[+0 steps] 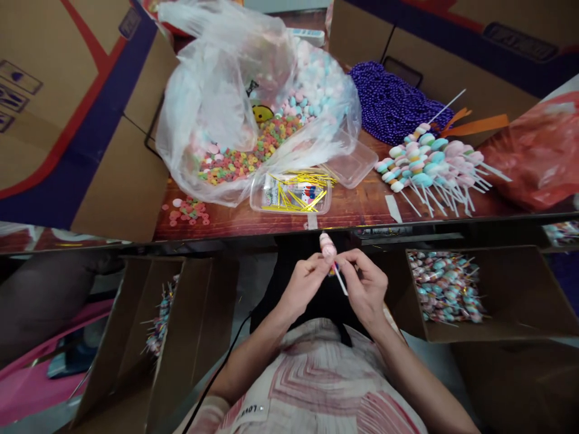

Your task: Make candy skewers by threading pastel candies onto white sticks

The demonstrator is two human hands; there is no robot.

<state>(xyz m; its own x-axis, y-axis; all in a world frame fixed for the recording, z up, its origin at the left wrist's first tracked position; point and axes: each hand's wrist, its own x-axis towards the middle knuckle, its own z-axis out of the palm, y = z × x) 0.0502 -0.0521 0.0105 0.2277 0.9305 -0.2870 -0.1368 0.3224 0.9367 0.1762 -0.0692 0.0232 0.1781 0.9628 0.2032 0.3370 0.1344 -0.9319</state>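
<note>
Over my lap, just in front of the table edge, I hold a candy skewer with pale pink sweets at its top and a white stick slanting down to the right. My left hand pinches it from the left, just below the sweets. From the other side, the fingers of my right hand close at the same spot, where a small coloured bit of wrapping shows. What exactly the right fingertips grip is too small to make out. Beyond them, a clear plastic tub holds gold twist ties.
A big clear bag of ring candies and marshmallows lies on the table. Unwrapped candy skewers pile up at right, by purple bead strings. Cardboard boxes with wrapped skewers flank me below; loose ring candies lie at left.
</note>
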